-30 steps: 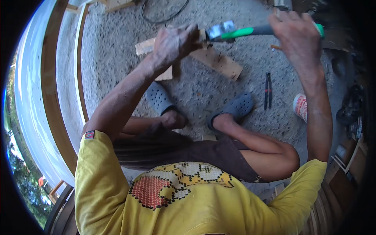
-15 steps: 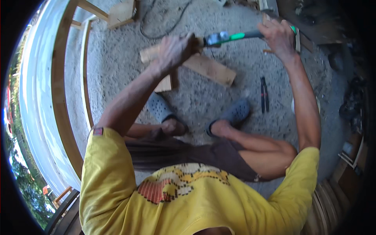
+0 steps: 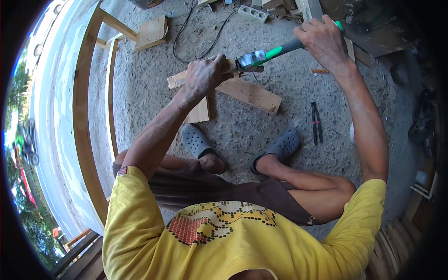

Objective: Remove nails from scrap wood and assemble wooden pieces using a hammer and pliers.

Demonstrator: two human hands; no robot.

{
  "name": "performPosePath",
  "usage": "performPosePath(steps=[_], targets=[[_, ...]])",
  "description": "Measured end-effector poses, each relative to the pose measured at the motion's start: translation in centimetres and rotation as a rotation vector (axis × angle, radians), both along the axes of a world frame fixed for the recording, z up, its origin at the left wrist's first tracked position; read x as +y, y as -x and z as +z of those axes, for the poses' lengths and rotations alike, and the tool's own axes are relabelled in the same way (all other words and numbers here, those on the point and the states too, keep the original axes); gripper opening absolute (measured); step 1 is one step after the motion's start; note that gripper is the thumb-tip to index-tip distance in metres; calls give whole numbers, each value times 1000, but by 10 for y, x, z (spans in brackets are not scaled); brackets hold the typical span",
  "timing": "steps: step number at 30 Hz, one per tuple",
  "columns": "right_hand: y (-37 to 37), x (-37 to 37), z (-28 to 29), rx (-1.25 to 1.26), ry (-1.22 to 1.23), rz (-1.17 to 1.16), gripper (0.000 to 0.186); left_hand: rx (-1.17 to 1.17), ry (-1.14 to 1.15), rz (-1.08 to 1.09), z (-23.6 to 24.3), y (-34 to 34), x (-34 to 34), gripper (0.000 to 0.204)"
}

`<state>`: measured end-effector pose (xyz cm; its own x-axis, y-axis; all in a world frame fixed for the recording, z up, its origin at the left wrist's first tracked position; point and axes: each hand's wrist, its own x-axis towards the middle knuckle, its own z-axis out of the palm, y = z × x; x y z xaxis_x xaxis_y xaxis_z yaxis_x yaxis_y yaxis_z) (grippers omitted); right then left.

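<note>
My right hand (image 3: 323, 44) is wrapped around the end of the hammer's black and green handle. The silver head of the hammer (image 3: 252, 59) meets a piece of wood (image 3: 230, 65) at my left hand. Closed around that wood, my left hand (image 3: 204, 75) hides most of it. Below lies a flat board (image 3: 252, 94) on the ground, with the light end of another wood piece (image 3: 176, 80) showing left of my hand. A short wood block (image 3: 199, 111) sits just in front of my left shoe. How the hammer head grips the wood is too small to tell.
Black-handled pincers (image 3: 317, 122) lie on the rough concrete, right of my shoes (image 3: 282, 142). A wooden frame (image 3: 81, 107) stands along the left. Farther off are a square wood block (image 3: 151, 33), a black cable (image 3: 212, 44) and a white power strip (image 3: 253, 13).
The hammer's handle has tilted more, its head a little lower in the picture. My right hand has shifted slightly left. The whole view has moved slightly, showing more ground at the far side.
</note>
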<state>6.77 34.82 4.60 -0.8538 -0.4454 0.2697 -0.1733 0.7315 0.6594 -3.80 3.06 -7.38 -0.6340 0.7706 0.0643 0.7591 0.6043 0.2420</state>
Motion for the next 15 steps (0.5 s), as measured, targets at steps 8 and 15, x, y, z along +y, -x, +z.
performPosePath(steps=[8, 15], targets=[[-19, -17, 43, 19, -110, -5, 6, -25, -25, -10, 9, -14, 2, 47], [-38, 0, -14, -207, 109, -212, 7, 137, -284, -206, -17, -30, 11, 47]])
